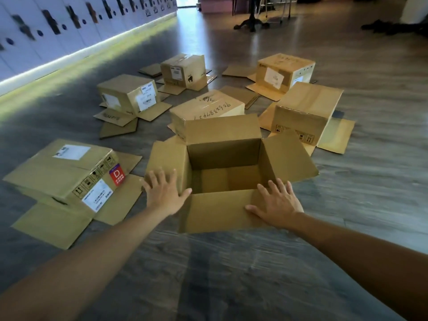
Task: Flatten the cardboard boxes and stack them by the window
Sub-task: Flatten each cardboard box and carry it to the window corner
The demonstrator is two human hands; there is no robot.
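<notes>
The work looks to be at its very start: the nearest open box stands upright on the floor with all four top flaps spread, and six more boxes, among them the one with the red label to the left and the one with handwritten numbers just behind, sit bottom-up on their splayed flaps, none yet flattened. Both arms reach forward and down. The left hand lies with fingers straight and spread over the left flap, thumb at the box corner; the right hand rests flat, fingers spread, on the near flap. Neither has hold of anything. The next move probably calls for lifting or tipping this box to free its closed bottom, then pressing the walls flat. No window is clearly identifiable here.
</notes>
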